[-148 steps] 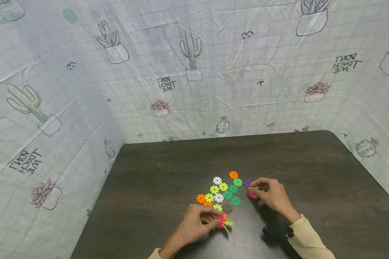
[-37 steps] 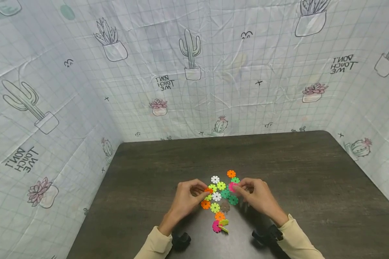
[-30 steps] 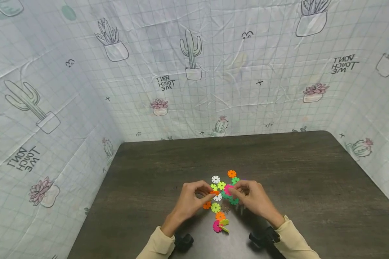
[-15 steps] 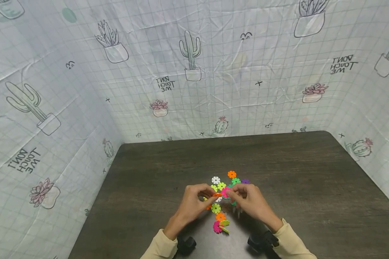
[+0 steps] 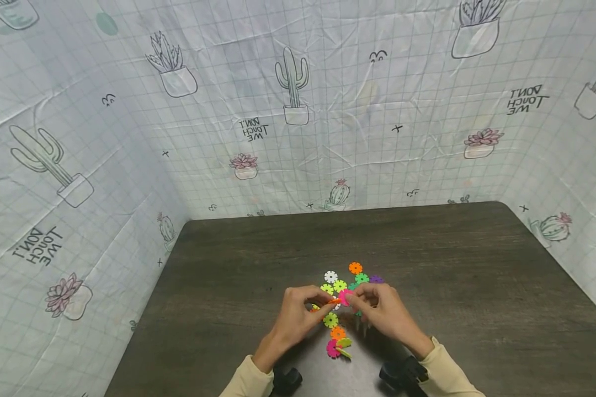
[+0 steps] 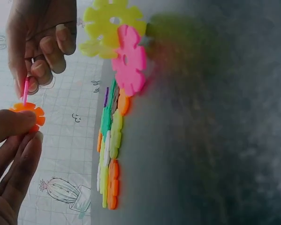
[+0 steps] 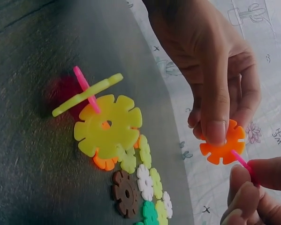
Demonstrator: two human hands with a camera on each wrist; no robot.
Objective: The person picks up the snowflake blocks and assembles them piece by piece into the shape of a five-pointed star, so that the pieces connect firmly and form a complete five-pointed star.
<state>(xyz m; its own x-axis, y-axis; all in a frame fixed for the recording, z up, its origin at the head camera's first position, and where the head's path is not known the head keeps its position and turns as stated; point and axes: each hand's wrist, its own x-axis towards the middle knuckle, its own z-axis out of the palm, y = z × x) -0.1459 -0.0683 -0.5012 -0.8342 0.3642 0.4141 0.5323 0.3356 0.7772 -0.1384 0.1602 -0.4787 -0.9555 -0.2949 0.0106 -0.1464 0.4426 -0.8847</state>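
Over the table's spread of discs, my left hand (image 5: 298, 313) pinches an orange notched plastic disc (image 7: 223, 149) between thumb and fingers. My right hand (image 5: 386, 312) pinches a bright pink notched disc (image 5: 345, 298). The two discs meet at their edges, crosswise; in the right wrist view the pink one's edge is at a slot in the orange one's rim. Below the hands rests a small joined piece, a pink disc (image 6: 129, 61) with two yellow discs (image 7: 109, 125) slotted into it at angles.
Flat loose discs lie in a cluster under and behind the hands, among them orange (image 5: 355, 268), white (image 5: 330, 277), yellow-green (image 5: 330, 320), purple (image 5: 376, 279) and brown (image 7: 125, 193). The dark wooden table (image 5: 228, 264) is enclosed by a cactus-print cloth (image 5: 298, 165).
Earlier the left hand held the pink-and-yellow joined piece, which now lies on the table. Left has picked up an orange disc, right a pink one, and both have come together in the middle.
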